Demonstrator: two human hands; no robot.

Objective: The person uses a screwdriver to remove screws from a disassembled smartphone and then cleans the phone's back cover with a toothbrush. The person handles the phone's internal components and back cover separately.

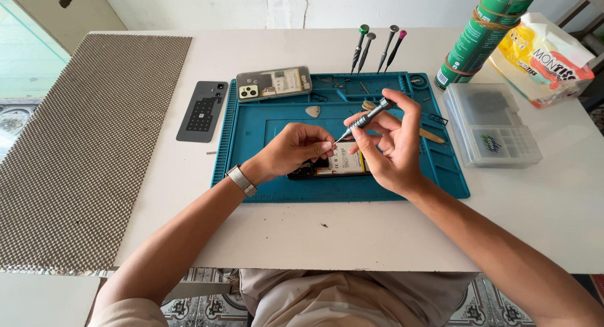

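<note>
The blue repair mat (251, 157) on the white surface (352, 232) is the landmark here. Near the mat's front middle lies an opened smartphone (343, 166), its battery showing, partly hidden under both hands. The right hand (393, 148) hovers above the phone, its fingers (409, 110) clenched around a slim grey precision screwdriver (368, 117) whose tip slants down toward the left hand. The left hand (296, 151), a watch at its wrist, rests over the phone's left part, thumb and forefinger pinched together right at the screwdriver tip; whether a screw sits between them is too small to tell.

By my reading, the step in hand is seating or picking a tiny fastener at the driver's tip, above the open phone. The next move would call for a steady tip, a light pinch, and care not to drop anything small onto the mat.

On the mat's back left corner rests a detached phone back cover (274, 83). Just left of the mat lies a dark flat panel (202, 110). Along the mat's back edge stand four spare screwdrivers (377, 47). To the right of the mat sit a clear plastic parts box (491, 126), a green spray can (484, 34) and a tissue packet (544, 60). Well left of the mat lies a woven grip sheet (88, 151).
</note>
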